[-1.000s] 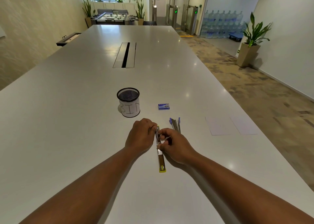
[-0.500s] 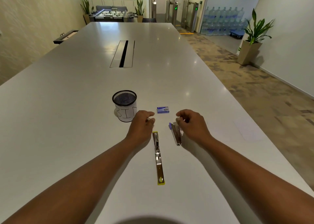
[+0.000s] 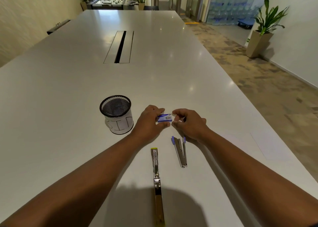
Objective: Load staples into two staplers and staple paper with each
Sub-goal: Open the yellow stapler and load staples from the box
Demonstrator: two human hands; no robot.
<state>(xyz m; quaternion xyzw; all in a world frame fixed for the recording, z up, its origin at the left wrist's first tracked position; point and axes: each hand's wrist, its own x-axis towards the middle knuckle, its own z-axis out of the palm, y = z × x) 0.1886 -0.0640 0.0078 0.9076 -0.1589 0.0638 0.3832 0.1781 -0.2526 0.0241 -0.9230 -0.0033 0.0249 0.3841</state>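
Staple box in our fingers, two staplers open on the table

We pinch the small blue staple box [image 3: 164,118] between fingers of both hands. The yellow-tipped stapler [image 3: 157,183] lies unfolded flat, nearer us than our fingers; the purple-tipped stapler [image 3: 180,152] lies splayed just under our right hand's fingers. White paper [image 3: 270,144] lies farther right.

Office: long white conference table [image 3: 68,89] with cable slot [image 3: 120,46], access turnstiles [image 3: 189,1], stacked water-cooler bottles [image 3: 230,8].
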